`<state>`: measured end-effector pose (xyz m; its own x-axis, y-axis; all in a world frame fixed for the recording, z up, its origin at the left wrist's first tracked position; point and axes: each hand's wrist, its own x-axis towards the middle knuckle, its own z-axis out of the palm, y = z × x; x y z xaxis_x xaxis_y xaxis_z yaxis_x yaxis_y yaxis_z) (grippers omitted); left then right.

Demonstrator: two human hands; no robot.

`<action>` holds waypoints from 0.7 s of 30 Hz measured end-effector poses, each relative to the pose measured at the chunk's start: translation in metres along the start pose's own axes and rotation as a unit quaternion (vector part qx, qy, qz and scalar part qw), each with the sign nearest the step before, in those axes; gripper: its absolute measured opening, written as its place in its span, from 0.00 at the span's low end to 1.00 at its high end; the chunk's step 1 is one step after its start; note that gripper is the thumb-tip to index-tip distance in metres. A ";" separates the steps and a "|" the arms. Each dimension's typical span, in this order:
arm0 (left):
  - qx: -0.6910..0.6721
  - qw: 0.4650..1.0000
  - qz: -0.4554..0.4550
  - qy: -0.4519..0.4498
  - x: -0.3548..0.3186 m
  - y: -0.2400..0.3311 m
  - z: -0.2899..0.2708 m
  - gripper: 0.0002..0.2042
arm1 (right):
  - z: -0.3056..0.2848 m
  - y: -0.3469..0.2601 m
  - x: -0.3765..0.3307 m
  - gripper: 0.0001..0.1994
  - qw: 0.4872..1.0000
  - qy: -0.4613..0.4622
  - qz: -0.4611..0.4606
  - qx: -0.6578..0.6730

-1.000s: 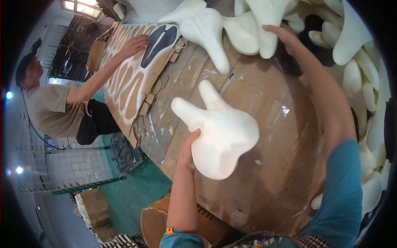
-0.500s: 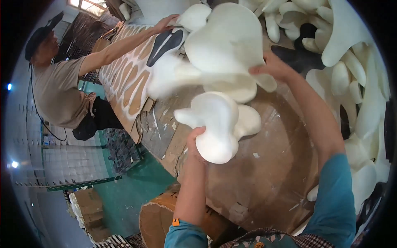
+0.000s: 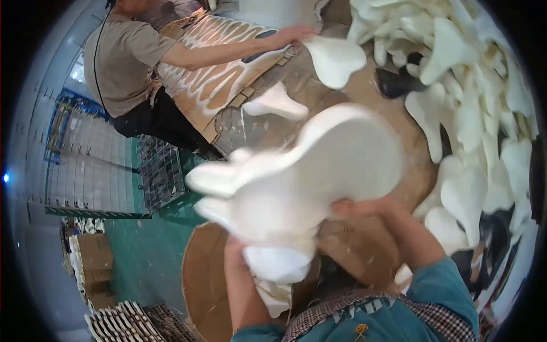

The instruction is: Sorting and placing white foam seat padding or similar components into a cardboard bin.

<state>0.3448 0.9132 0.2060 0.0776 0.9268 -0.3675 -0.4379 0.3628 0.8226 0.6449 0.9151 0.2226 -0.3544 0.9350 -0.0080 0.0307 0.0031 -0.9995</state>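
Two white foam rabbit-shaped cutouts point(image 3: 307, 171) are stacked close to my chest, blurred by motion. My right hand point(image 3: 356, 208) grips the upper, larger cutout at its lower edge. My left hand point(image 3: 236, 251) holds the lower cutout point(image 3: 279, 259) from beneath, mostly hidden by the foam. Both pieces hang above the edge of the brown cardboard-covered table point(image 3: 376, 97).
A heap of white foam shapes point(image 3: 473, 102) fills the table's right side. Two loose pieces point(image 3: 336, 57) lie further back. A co-worker point(image 3: 128, 62) reaches a hand point(image 3: 296, 34) onto a cut-out cardboard sheet point(image 3: 222, 74). A cardboard drum point(image 3: 205, 279) stands below, with wire crates point(image 3: 159, 171) at left.
I have pulled both foam cutouts off the table toward my body, with the right hand's piece now laid over the left's. The co-worker has leaned further over the cardboard sheet.
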 end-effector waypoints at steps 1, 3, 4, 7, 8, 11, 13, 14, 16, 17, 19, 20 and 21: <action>0.003 1.000 -0.004 -0.008 -0.015 0.004 -0.009 0.26 | 0.046 -0.001 0.003 0.21 0.997 -0.044 -0.065 0.026; 0.055 0.998 -0.020 0.025 -0.027 0.061 -0.094 0.24 | 0.119 -0.014 0.000 0.26 0.991 -0.058 -0.115 0.045; 0.086 0.994 -0.013 0.059 -0.069 0.086 -0.147 0.24 | 0.165 -0.001 0.002 0.30 0.977 -0.107 -0.179 0.051; 0.165 0.977 -0.022 0.132 -0.219 0.044 -0.255 0.22 | 0.229 -0.001 -0.026 0.33 0.933 -0.345 -0.014 -0.100; 0.189 0.969 -0.025 0.158 -0.228 0.051 -0.276 0.21 | 0.243 -0.001 -0.036 0.32 0.925 -0.353 -0.023 -0.136; 0.267 0.942 -0.027 0.201 -0.210 0.063 -0.310 0.19 | 0.236 0.021 -0.053 0.30 0.922 -0.342 -0.056 -0.172; 0.318 0.922 -0.030 0.216 -0.212 0.039 -0.329 0.18 | 0.210 0.035 -0.069 0.29 0.927 -0.325 -0.073 -0.170; 0.344 0.911 -0.030 0.223 -0.200 0.035 -0.333 0.17 | 0.190 0.038 -0.080 0.28 0.949 -0.267 -0.028 -0.166; 0.393 0.887 -0.014 0.242 -0.160 0.028 -0.323 0.16 | 0.137 0.036 -0.105 0.28 0.979 -0.153 0.040 -0.128; 0.388 0.906 0.025 0.170 -0.120 0.029 -0.282 0.13 | 0.107 0.035 -0.128 0.28 0.989 -0.092 0.068 -0.090; 0.279 0.953 0.057 0.107 -0.042 0.025 -0.193 0.12 | 0.051 0.014 -0.177 0.23 0.971 0.096 0.167 -0.145; 0.279 0.954 0.054 0.097 -0.016 0.023 -0.128 0.13 | 0.022 0.014 -0.202 0.19 0.954 0.208 0.151 -0.154; 0.290 0.956 0.026 0.032 0.022 0.017 -0.100 0.14 | -0.007 0.024 -0.230 0.16 0.922 0.346 0.078 -0.158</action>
<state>0.2493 0.9296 0.1681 0.0054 0.9438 -0.3305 0.1313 0.3269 0.9359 0.7334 0.7023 0.2007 0.3549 0.9347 -0.0215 0.3399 -0.1503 -0.9284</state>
